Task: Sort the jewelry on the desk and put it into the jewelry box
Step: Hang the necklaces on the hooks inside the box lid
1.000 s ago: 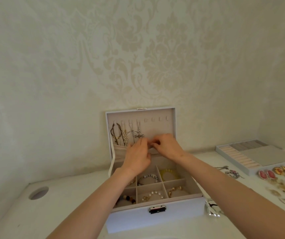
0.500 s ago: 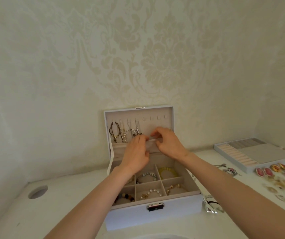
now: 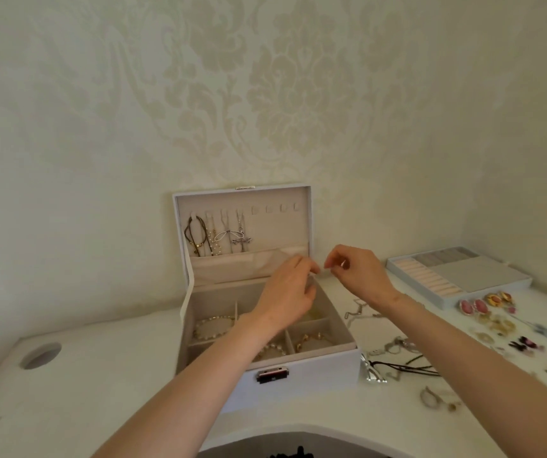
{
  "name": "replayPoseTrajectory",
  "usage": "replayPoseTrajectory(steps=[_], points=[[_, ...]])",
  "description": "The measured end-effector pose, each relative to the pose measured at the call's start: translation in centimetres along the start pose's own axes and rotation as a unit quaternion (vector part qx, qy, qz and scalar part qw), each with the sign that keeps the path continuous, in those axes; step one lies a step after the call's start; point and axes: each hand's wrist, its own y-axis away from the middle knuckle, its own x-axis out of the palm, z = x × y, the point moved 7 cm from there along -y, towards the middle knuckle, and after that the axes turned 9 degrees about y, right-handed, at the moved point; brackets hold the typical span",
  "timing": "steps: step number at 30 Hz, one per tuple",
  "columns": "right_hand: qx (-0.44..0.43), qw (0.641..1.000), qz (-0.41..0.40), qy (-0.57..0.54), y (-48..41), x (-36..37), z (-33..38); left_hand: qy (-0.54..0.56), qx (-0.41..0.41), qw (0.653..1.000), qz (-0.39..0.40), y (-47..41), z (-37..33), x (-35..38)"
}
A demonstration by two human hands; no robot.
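Observation:
The white jewelry box (image 3: 301, 371) stands open on the desk, its lid (image 3: 242, 193) upright. Several necklaces (image 3: 219, 236) hang from the lid's left hooks above a fabric pocket (image 3: 232, 267). Bracelets (image 3: 212, 327) lie in the box compartments. My left hand (image 3: 288, 295) hovers over the back right compartment, fingertips at the pocket's right end. My right hand (image 3: 358, 274) is just right of the lid, thumb and forefinger pinched on a small pale strip (image 3: 321, 275) too blurred to identify. Loose necklaces (image 3: 397, 347) and earrings (image 3: 473, 307) lie on the desk to the right.
A grey and pink ring tray (image 3: 457, 276) sits at the back right by the wall. A black cord necklace (image 3: 411, 366) and silver pendant (image 3: 373, 370) lie beside the box. A round cable hole (image 3: 40, 355) is in the white desk (image 3: 100, 375) at left.
Both hands have moved right, from the middle of the lid pocket to its right edge; the right hand is now past the lid. The hung necklaces are uncovered.

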Motion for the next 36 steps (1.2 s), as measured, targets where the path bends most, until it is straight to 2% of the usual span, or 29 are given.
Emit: replayPoseTrajectory(steps=[3,4,8,12,19,25,28,30,36], points=[[0.016,0.979,0.200,0.048,0.4,2.5,-3.1,0.014,0.012,1.000,-0.001,-0.3,-0.4,0.8],[0.016,0.969,0.239,0.056,0.7,3.2,-3.9,0.017,0.014,1.000,-0.003,-0.4,-0.2,1.0],[0.033,0.971,0.207,0.117,0.4,3.0,-6.4,0.038,-0.020,0.999,-0.018,-0.1,1.6,1.0],[0.053,0.956,0.274,0.087,0.9,3.9,-8.0,0.042,-0.038,0.998,-0.017,0.1,2.0,1.0],[0.035,0.975,0.212,0.055,0.6,4.7,-7.6,0.038,-0.035,0.999,-0.008,0.2,1.5,1.2],[-0.001,0.968,0.232,0.096,0.9,5.6,-6.6,0.047,-0.040,0.998,-0.013,0.5,1.5,0.8],[0.032,0.978,0.194,-0.062,0.6,4.8,-6.0,0.048,-0.046,0.998,-0.012,0.5,1.4,0.8],[0.048,0.968,0.161,-0.188,0.3,3.7,-5.0,0.048,-0.051,0.998,-0.010,0.4,1.5,0.9],[0.025,0.946,0.127,-0.297,-0.5,1.4,-1.1,0.075,-0.064,0.995,-0.009,0.4,1.5,0.9]])
